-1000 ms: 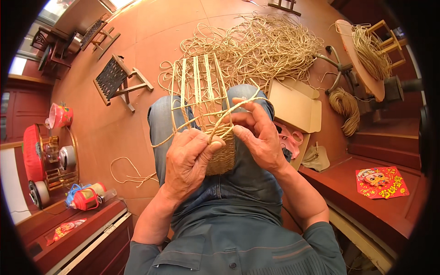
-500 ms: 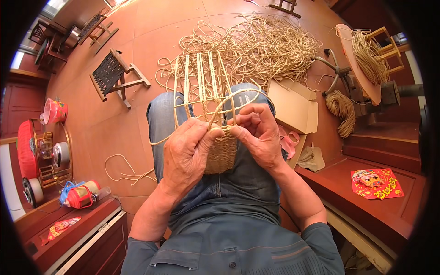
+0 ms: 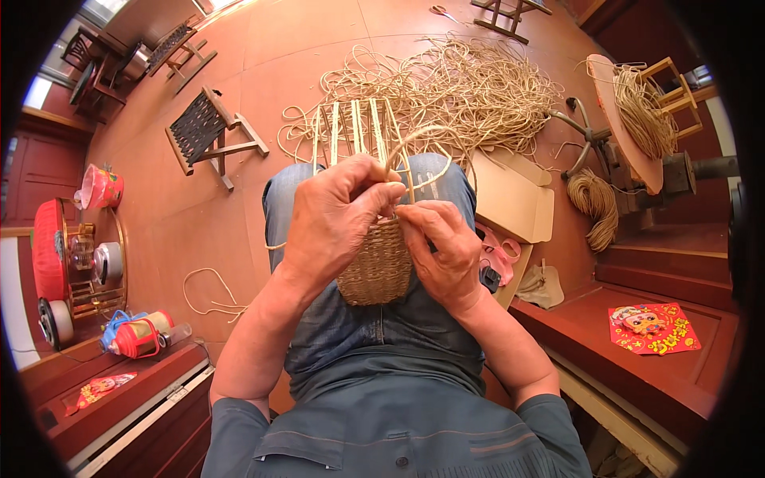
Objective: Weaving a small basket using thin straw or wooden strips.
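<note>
A small tan basket (image 3: pixel 374 267), partly woven from cord, lies between my thighs. Its bare stakes (image 3: pixel 356 127) stick out toward the far side. My left hand (image 3: pixel 339 211) is closed over the left of the weaving edge, pinching a tan cord (image 3: pixel 422 137) that loops up and over to the right. On the edge's right side, my right hand (image 3: pixel 442 251) has its thumb and fingers closed against the weave and a stake. The fingers cover the exact spot where cord and stakes cross.
A loose heap of cord (image 3: pixel 446 88) spreads on the floor ahead. A cardboard box (image 3: pixel 510 195) lies at my right knee, near a pink scissors-like handle (image 3: pixel 500 251). A folding stool (image 3: pixel 203 135) stands ahead left; a cord coil (image 3: pixel 594 199) hangs at right.
My left hand has risen and moved slightly right, drawing the cord into a higher loop. My right hand has turned down against the basket's side. The view has shifted a little.
</note>
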Action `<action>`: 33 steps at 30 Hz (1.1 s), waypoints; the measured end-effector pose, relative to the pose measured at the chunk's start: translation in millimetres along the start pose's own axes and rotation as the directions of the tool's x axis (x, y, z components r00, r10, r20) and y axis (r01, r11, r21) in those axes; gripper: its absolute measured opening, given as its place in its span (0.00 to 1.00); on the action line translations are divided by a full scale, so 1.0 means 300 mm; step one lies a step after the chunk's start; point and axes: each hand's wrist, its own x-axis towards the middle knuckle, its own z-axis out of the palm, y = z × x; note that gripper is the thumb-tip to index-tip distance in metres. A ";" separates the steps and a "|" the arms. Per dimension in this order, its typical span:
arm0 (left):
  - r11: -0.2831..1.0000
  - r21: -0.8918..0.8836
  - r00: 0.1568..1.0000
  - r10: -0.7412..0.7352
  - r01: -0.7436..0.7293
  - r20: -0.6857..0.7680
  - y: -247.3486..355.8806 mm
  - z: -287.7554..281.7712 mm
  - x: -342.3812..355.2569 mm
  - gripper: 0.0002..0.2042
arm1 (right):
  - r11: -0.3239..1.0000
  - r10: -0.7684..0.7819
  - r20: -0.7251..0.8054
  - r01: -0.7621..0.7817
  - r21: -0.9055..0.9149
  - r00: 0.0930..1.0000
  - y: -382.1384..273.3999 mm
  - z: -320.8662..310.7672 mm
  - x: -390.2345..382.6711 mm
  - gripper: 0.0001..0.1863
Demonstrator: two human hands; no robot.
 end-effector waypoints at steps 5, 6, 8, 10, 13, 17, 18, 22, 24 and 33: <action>0.972 0.184 0.990 0.142 -0.144 0.021 -0.004 -0.001 -0.007 0.05 | 0.991 -0.091 -0.013 0.089 -0.096 0.996 -0.010 0.004 -0.023 0.15; 0.965 0.213 0.989 0.146 -0.151 0.040 -0.003 -0.005 -0.008 0.04 | 0.989 -0.093 0.001 0.093 -0.118 0.996 -0.014 0.000 -0.022 0.15; 0.961 0.224 0.987 0.153 -0.160 0.048 -0.007 -0.011 -0.008 0.05 | 0.986 -0.098 0.015 0.099 -0.137 0.995 -0.027 -0.003 -0.020 0.16; 0.957 0.236 0.985 0.161 -0.171 0.058 -0.016 -0.008 -0.010 0.06 | 0.981 -0.068 0.056 0.077 -0.181 0.996 -0.038 -0.004 -0.018 0.17; 0.954 0.208 0.974 0.224 -0.214 -0.025 -0.023 0.009 -0.035 0.10 | 0.975 -0.074 0.078 0.088 -0.205 0.994 -0.040 -0.009 -0.008 0.16; 0.796 0.521 0.932 0.363 -0.309 -0.003 -0.075 0.024 -0.109 0.25 | 0.976 -0.038 0.131 0.065 -0.208 0.991 -0.050 -0.018 0.010 0.13; 0.671 0.653 0.897 0.440 -0.352 0.031 -0.076 0.044 -0.126 0.28 | 0.984 -0.020 0.152 0.046 -0.171 0.988 -0.051 -0.020 0.017 0.12; 0.573 0.775 0.934 0.352 -0.267 0.061 -0.058 0.090 -0.126 0.35 | 0.996 0.011 0.159 0.004 -0.094 0.987 -0.043 -0.020 0.014 0.10; 0.629 0.754 0.965 0.259 -0.193 0.031 -0.048 0.097 -0.099 0.34 | 0.997 0.026 0.152 -0.014 -0.075 0.988 -0.042 -0.018 0.013 0.10; 0.749 0.602 0.938 0.346 -0.275 -0.002 -0.062 0.091 -0.076 0.33 | 1.000 -0.001 0.089 0.003 -0.021 0.996 -0.020 -0.011 -0.006 0.11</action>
